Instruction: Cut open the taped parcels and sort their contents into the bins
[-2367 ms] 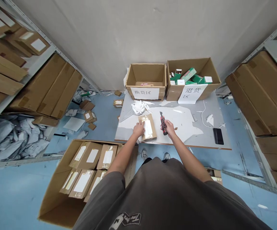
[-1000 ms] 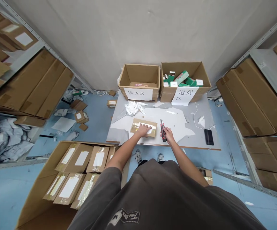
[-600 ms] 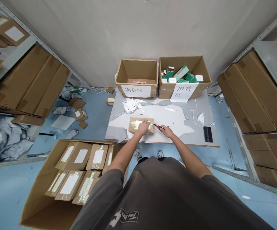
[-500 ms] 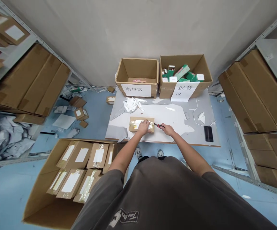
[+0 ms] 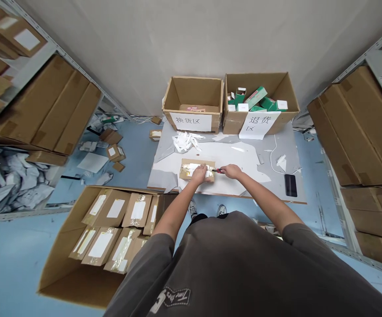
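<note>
A small taped cardboard box [image 5: 186,169] with a white label lies on the worktable [image 5: 277,154], near its front edge. My left hand [image 5: 199,174] rests over the top of the box and holds it in place. In my right hand [image 5: 231,171] is a red and black utility knife [image 5: 220,171], fingers wrapped round its handle. Its tip points left and meets the box's right end. Whether the blade has gone into the tape is too small to tell.
Behind stand two open cartons with paper signs, the left [image 5: 191,122] and the right [image 5: 260,125] with green boxes. Crumpled white strips [image 5: 187,141] and a phone [image 5: 290,185] lie on the table. A large carton [image 5: 62,246] of parcels is at left; shelves flank both sides.
My right hand has brought the knife slightly up and level, closer against the box's right end. My left hand stays on the box. The whole view has shifted a little.
</note>
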### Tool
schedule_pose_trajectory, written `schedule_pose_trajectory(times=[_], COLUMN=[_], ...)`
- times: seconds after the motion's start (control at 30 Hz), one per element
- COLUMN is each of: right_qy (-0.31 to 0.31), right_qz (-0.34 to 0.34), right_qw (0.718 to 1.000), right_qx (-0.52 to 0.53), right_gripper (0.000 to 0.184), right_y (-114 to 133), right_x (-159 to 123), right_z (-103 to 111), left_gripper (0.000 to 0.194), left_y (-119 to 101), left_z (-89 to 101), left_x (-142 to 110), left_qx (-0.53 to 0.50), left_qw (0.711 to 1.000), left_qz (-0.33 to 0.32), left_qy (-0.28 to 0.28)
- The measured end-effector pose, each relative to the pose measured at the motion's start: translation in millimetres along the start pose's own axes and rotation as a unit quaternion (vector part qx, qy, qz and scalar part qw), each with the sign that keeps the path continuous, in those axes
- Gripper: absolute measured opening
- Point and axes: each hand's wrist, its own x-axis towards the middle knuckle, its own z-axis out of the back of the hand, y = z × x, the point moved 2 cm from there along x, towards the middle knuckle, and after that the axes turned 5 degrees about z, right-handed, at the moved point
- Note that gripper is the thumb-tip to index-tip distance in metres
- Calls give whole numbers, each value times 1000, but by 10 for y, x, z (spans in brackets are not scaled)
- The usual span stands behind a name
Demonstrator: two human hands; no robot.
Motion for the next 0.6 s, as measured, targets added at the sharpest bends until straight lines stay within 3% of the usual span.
schedule_pose_trajectory(times=[0.13, 0.23, 0.37, 0.53, 0.6], right_qy=[16, 21, 23, 38, -9], right_qz=[-7, -43, -86, -115, -122], right_qw=[998, 983, 947, 928, 913], right_qx=[64, 175, 308, 352, 390], right_gripper=[26, 30, 28, 24, 21], right_y=[17, -26, -78, -31, -5], right_x=[-13, -93, -241, -413, -482], right_z=[-51, -130, -257, -452, -529], left_gripper=[101, 108, 107, 94, 87], left_y=[-17, -19, -11, -14, -19], left_z=[12, 19, 27, 67, 85], left_x=[30, 41, 57, 62, 53], left_qx=[2, 4, 5, -7, -11], left_qw=[1000, 999, 999, 999, 998], left_qz=[25, 33, 39, 43, 46], left_qy=[14, 19, 29, 27, 31])
